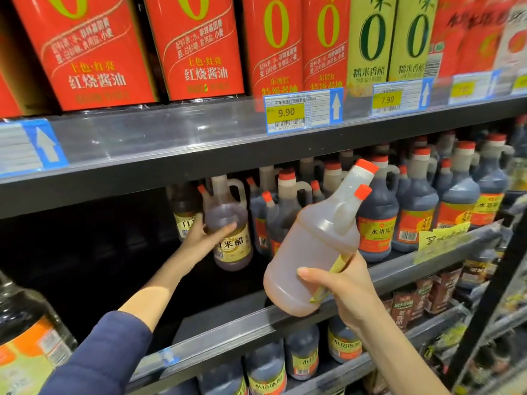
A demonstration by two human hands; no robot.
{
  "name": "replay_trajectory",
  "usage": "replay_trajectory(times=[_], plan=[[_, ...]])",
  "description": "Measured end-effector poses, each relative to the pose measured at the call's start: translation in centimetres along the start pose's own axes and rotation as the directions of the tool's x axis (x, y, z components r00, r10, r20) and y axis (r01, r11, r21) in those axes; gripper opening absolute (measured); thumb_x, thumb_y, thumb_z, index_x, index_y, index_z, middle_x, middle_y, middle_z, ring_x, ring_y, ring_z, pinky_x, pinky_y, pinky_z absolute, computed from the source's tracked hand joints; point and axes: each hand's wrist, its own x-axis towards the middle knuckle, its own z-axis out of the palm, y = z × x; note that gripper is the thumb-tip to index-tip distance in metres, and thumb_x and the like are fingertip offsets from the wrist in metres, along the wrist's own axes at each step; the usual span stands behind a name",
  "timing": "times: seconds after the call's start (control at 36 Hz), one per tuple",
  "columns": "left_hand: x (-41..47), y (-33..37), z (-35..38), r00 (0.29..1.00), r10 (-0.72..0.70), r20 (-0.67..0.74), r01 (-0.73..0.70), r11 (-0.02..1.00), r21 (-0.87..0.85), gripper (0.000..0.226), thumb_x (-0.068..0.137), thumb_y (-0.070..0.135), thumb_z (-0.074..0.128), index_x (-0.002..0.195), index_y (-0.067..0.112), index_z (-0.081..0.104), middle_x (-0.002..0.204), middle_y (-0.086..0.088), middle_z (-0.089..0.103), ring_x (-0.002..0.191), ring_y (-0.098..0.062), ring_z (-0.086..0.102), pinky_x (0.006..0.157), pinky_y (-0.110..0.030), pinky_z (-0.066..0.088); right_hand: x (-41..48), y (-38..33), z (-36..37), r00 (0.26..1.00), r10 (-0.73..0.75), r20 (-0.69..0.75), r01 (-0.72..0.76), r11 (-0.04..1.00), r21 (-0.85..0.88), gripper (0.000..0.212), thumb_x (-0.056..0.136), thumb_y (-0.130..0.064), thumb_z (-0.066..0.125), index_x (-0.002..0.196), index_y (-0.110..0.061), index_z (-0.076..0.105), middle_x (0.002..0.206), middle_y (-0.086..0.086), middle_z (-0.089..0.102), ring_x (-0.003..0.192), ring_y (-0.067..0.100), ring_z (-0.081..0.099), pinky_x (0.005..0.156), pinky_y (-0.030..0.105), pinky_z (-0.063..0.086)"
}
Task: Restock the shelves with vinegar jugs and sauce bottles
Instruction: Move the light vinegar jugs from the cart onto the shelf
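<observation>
Right hand — pale vinegar jug

Bright overhead store light washes the red-labelled bottles on top and glares white along the clear price rail, while the shelf bay beneath sinks into deep shadow, the wide lens bows straight edges, and the right side smears into blur.

Dark store shelving with price tags
</observation>
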Motion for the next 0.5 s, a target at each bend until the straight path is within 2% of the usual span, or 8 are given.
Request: replay_trajectory(times=[0.06,0.17,0.25,0.36,0.44,0.5], plan=[[0.4,0.7,-1.0,0.999,-0.023,-0.029,0.023,1.0,-0.012,0.06,0.077,0.034,0.071,0.128,0.014,0.048,0.123,0.004,0.057,0.113,-0.012,0.055,0.085,-0.02,0.045,-0.1,0.0,0.1,1.0,0.002,0.002,-0.002,1.0,-0.005,0.102,0.029,-0.025,0.088,0.125,-0.013,0.052,0.108,0.008,0.069,0.099,0.021,0.067,0.079,0.037,0.056],[1.4,0.9,-2.4,0.999,-0.012,0.033,0.011,1.0,0.022,0.034,0.075,0.024,0.075,0.107,0.025,0.063,0.114,-0.002,0.067,0.11,-0.017,0.062,0.097,-0.036,0.049,-0.4,-0.1,0.5,1.0,0.006,0.016,-0.006,1.0,0.007,0.1,0.03,-0.024,0.088,0.123,-0.014,0.053,0.108,0.008,0.069,0.099,0.021,0.067,0.076,0.034,0.057],[1.4,0.9,-2.5,0.999,-0.013,0.03,0.013,1.0,-0.007,0.034,0.077,0.016,0.075,0.108,0.022,0.062,0.115,-0.005,0.066,0.11,-0.019,0.062,0.096,-0.034,0.049,-0.6,-0.2,0.6,1.0,0.002,0.022,-0.002,1.0,0.011,0.098,0.03,-0.022,0.087,0.122,-0.014,0.054,0.103,0.005,0.07,0.096,0.018,0.068,0.071,0.028,0.056],[1.2,1.1,-2.4,0.999,-0.02,0.025,0.02,0.999,-0.032,0.066,0.064,0.03,0.079,0.123,0.011,0.059,0.121,-0.007,0.065,0.111,-0.019,0.062,0.097,-0.038,0.049,-0.7,-0.1,0.8,1.0,0.0,0.021,0.0,1.0,-0.002,0.097,0.03,-0.023,0.087,0.121,-0.013,0.054,0.103,0.006,0.07,0.096,0.02,0.068,0.071,0.029,0.056],[1.3,1.0,-2.2,1.0,-0.005,0.001,0.005,1.0,-0.03,0.047,0.07,0.023,0.079,0.113,0.021,0.06,0.119,-0.005,0.065,0.111,-0.019,0.061,0.097,-0.039,0.049,-0.7,-0.1,0.9,1.0,-0.005,0.017,0.005,1.0,-0.007,0.096,0.03,-0.023,0.087,0.12,-0.013,0.055,0.102,0.006,0.07,0.095,0.02,0.069,0.071,0.03,0.056],[1.4,0.8,-1.8,0.999,0.016,-0.03,-0.017,0.999,-0.029,0.045,0.072,0.018,0.079,0.113,0.021,0.059,0.118,-0.004,0.064,0.11,-0.019,0.061,0.094,-0.037,0.051,-0.7,-0.2,0.9,1.0,-0.01,0.016,0.01,1.0,-0.011,0.095,0.03,-0.023,0.087,0.119,-0.013,0.056,0.1,0.004,0.071,0.094,0.018,0.069,0.07,0.029,0.056]])
